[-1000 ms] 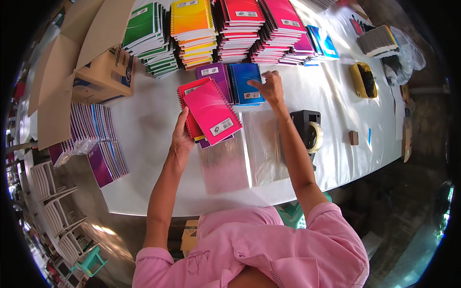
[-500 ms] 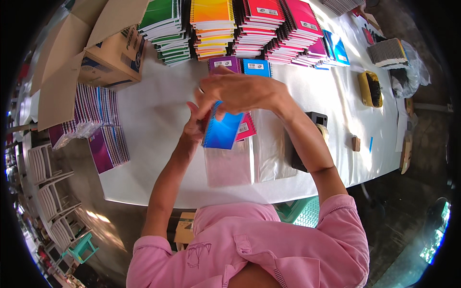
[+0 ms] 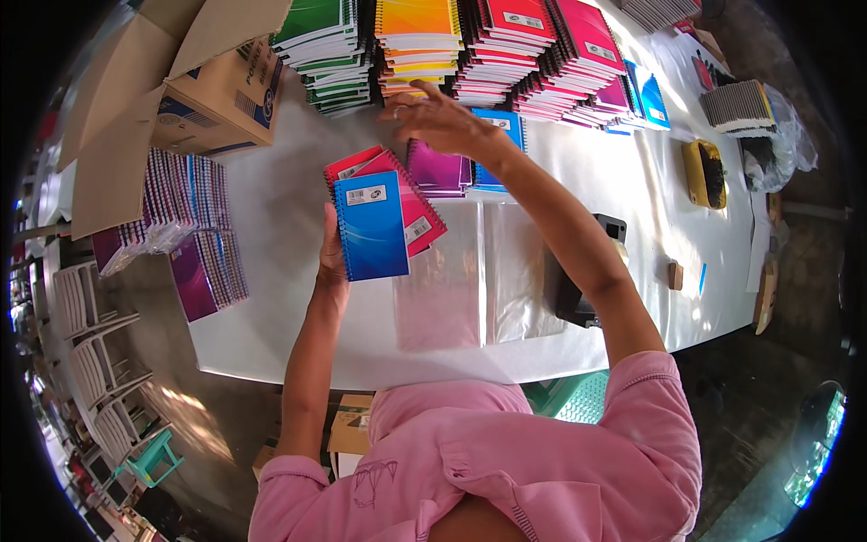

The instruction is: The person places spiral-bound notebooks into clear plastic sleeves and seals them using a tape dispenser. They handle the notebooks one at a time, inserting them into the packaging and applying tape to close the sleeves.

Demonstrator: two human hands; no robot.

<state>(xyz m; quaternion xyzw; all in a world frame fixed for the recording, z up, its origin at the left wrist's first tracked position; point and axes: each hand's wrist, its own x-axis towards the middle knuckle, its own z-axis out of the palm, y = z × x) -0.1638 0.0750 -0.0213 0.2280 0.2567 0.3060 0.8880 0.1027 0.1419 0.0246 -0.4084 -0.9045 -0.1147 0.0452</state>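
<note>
Being gripped by the left hand, centre-left, are fanned spiral notebooks, probably light, slick, best edge-pinched; nothing is being held by the right hand, upper centre.

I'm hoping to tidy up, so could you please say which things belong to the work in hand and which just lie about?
Likely job: held spiral notebooks, spiral notebook stacks.
Likely lying about: yellow container, brown block, white chairs.
</note>
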